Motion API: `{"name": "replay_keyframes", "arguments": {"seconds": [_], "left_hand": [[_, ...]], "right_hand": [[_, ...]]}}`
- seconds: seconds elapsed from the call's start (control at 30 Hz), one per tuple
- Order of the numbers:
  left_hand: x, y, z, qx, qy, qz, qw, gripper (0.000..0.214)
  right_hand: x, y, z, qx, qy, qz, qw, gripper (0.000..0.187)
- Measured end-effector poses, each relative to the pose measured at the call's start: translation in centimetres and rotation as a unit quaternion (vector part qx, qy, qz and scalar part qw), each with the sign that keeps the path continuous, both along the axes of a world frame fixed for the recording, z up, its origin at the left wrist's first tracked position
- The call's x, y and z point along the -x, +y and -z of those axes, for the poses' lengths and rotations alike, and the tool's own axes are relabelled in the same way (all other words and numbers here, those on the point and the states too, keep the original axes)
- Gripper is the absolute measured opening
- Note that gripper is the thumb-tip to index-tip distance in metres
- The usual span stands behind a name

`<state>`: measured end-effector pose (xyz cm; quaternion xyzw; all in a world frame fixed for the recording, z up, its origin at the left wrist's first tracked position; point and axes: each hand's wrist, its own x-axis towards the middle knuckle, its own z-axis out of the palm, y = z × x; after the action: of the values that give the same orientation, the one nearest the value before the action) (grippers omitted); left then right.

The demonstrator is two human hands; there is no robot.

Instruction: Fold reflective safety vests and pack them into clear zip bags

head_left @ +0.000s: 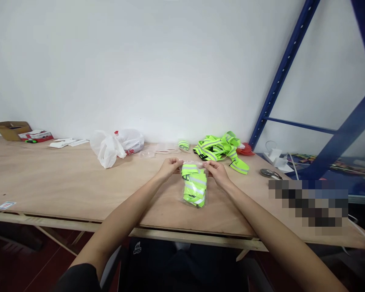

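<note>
A clear plastic bag (194, 187) with folded neon-yellow reflective straps inside is held up by its top edge over the front of the table. My left hand (170, 167) pinches the bag's upper left corner between thumb and fingers. At the upper right corner, my right hand (216, 170) grips in the same way. Behind them lies a loose heap of neon reflective straps (215, 147), one end trailing toward the right. A second packed bag of straps (184, 145) rests near the wall, beside flat clear bags (166, 148).
White plastic bags (108, 148) lie left of centre. Farther left are white papers (67, 142) and an open cardboard box (12, 130). A red item (245, 149) touches the wall side. A round dark object (266, 173) sits right, near a blue metal rack (281, 77). The wooden table (79, 182) has a front edge close to my body.
</note>
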<state>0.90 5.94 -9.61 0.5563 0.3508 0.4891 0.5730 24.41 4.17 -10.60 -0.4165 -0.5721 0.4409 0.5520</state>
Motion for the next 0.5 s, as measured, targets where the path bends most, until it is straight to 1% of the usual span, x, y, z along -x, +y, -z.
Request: {"name": "replay_keyframes", "arguments": {"seconds": [0.23, 0.5], "left_hand": [[0.16, -0.24, 0.08, 0.015, 0.013, 0.02, 1.0, 0.05], [-0.01, -0.51, -0.36, 0.017, 0.021, 0.005, 1.0, 0.046]], "right_hand": [[-0.06, 0.13, 0.08, -0.029, -0.028, -0.003, 0.999, 0.042], [-0.02, 0.25, 0.39, -0.002, -0.046, -0.024, 0.999, 0.042]]}}
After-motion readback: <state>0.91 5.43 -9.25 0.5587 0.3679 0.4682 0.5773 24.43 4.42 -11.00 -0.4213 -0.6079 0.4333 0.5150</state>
